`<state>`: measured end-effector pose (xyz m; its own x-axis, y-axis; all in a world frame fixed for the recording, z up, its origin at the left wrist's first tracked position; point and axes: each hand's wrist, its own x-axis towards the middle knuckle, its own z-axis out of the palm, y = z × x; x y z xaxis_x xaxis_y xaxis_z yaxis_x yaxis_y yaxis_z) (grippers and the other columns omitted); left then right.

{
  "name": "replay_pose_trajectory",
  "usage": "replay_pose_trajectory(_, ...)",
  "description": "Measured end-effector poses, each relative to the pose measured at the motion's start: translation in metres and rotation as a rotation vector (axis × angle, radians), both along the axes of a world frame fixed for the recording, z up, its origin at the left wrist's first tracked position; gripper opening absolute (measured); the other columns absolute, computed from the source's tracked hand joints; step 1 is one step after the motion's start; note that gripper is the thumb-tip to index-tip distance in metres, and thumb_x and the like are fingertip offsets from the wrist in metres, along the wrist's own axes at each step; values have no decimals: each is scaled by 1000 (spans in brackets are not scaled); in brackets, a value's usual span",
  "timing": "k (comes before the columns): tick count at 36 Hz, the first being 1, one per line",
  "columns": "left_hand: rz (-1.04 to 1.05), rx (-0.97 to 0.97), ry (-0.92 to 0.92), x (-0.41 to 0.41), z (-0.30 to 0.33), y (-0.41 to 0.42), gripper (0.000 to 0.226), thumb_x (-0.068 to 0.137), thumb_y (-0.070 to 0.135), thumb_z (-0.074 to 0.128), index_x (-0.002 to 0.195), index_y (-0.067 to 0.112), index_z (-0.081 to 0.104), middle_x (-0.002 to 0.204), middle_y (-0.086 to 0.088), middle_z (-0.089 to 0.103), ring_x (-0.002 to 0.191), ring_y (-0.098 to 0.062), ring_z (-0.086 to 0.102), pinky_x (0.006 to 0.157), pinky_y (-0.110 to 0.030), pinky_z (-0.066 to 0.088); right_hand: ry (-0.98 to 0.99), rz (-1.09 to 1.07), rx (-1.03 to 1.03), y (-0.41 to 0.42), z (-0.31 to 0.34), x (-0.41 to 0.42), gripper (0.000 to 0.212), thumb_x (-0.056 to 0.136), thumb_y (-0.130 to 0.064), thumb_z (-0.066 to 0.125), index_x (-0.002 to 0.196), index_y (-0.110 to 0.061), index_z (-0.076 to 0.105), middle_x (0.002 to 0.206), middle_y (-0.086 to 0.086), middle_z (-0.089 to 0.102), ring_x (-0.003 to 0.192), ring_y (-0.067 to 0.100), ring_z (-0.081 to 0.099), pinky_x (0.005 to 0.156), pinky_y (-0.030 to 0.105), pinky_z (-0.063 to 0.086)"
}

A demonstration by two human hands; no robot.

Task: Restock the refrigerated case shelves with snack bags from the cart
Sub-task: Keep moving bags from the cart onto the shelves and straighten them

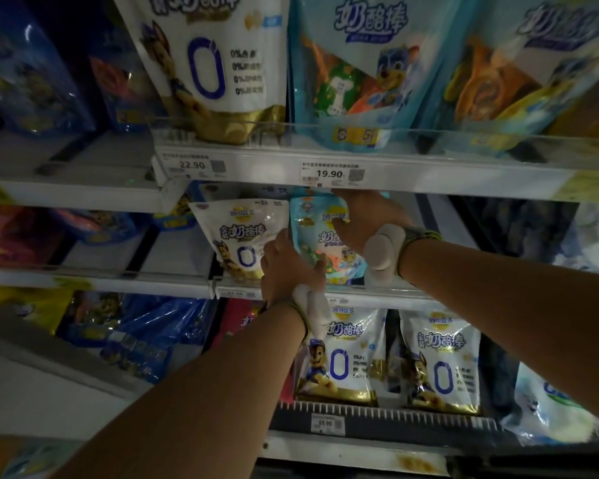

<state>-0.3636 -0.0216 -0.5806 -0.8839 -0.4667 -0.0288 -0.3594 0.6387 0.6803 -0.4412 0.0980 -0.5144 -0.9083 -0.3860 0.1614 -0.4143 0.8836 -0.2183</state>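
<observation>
A light blue snack bag [329,243] stands upright on the middle shelf [388,292] of the refrigerated case. My left hand [287,267] grips its lower left edge, thumb across the front. My right hand [363,219] holds its upper right corner just under the shelf above. A white and gold snack bag [237,236] stands right beside it on the left, touching my left hand. The cart is out of view.
The top shelf [360,174] carries price tags and larger white and blue bags. Two white and gold bags [436,361] stand on the lower shelf. Dark blue bags [132,326] lie at lower left. The middle shelf's left bay [97,257] shows bare white surface.
</observation>
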Motion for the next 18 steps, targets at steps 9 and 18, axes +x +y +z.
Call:
replay_pose_trajectory(9,-13,77,12,25,30,2,95,85,44,72,156,13,17,154,-14,31,143,-32,31,112,-45,35,-28,-125,42,5,6,35,84,83,-35,64,150,-21,15,156,5,19,108,37,61,82,47,55)
replay_pose_trajectory(18,-1,111,75,66,50,14,85,94,46,60,156,11,15,154,-14,32,142,-31,32,110,-41,34,-271,-280,-260,9,11,93,62,88,-29,62,143,-20,35,144,5,42,122,28,53,101,44,46)
